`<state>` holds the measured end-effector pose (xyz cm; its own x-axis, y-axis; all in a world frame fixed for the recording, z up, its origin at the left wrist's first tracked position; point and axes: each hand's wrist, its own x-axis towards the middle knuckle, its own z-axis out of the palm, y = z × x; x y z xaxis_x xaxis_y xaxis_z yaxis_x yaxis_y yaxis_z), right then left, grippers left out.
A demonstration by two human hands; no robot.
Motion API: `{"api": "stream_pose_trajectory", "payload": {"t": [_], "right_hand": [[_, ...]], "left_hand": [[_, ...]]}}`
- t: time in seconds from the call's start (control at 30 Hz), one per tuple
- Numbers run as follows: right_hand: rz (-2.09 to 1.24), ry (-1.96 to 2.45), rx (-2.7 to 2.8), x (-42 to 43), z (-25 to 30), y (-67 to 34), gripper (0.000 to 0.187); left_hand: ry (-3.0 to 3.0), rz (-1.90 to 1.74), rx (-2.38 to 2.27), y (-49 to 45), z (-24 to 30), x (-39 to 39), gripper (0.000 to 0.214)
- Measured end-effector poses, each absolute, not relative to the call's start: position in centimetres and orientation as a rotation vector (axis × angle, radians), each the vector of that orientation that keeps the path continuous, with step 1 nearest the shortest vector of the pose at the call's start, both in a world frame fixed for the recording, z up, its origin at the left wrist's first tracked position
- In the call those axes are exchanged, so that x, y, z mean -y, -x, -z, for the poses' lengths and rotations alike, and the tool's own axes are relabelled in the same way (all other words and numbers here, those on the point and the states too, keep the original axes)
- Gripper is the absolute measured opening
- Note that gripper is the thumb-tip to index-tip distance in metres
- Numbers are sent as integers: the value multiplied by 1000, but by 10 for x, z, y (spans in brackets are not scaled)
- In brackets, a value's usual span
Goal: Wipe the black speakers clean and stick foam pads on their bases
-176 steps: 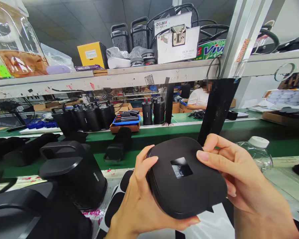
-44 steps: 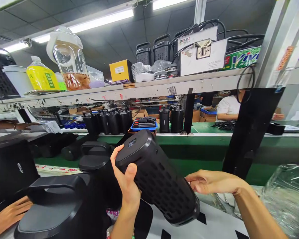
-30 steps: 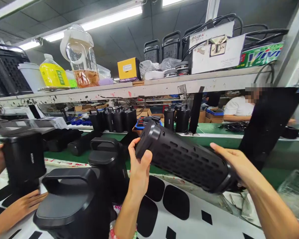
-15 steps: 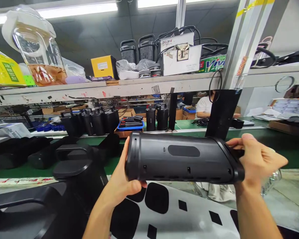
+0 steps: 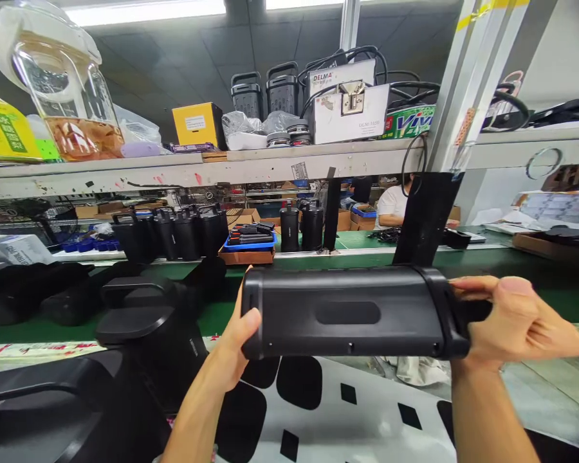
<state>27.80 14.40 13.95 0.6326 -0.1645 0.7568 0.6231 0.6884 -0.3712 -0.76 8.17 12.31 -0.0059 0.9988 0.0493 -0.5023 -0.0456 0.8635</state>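
A black portable speaker housing [image 5: 289, 321] lies sideways in the air before me, its long axis nearly level. My left hand [image 5: 229, 350] is closed around its left end, with the thumb on the near face and the other fingers hidden behind. At the right end, my right hand [image 5: 516, 325] grips the carry handle [image 5: 477, 310]. A long oval recess and several small holes show on the side facing me. Below the housing is a white sheet [image 5: 367, 411] with black rounded shapes and diamonds.
More black speakers with handles stand close at my left, one [image 5: 145, 347] near my forearm. A green conveyor belt [image 5: 463, 276] runs behind. Across it are a blue tray [image 5: 251, 239] and a person in white [image 5: 390, 204]. A shelf [image 5: 251, 168] with boxes and a jug [image 5: 72, 96] spans above.
The housing has rolled about its long axis, and its right end has dropped slightly. My left thumb has moved from beneath it up onto the near face. My right hand has shifted slightly right.
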Motion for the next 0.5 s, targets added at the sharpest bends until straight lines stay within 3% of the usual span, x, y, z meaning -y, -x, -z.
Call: {"api": "stream_pose_trajectory", "payload": {"t": [0.1,0.3,0.43,0.5], "right_hand": [[451,702,847,-142,-136,-272,27],[43,659,894,-153,-139,-252,37],[-512,635,891,-171,-142,-239,37],[-602,688,892,-175,-140,-237,40]], "left_hand": [[-731,-1598,-887,3,-131,-85,64],[-688,-1878,-824,4,-135,-92,30],[-658,-1944,-874,13,-130,-100,26],[-621,-1864,-963,17,-128,-102,27]]}}
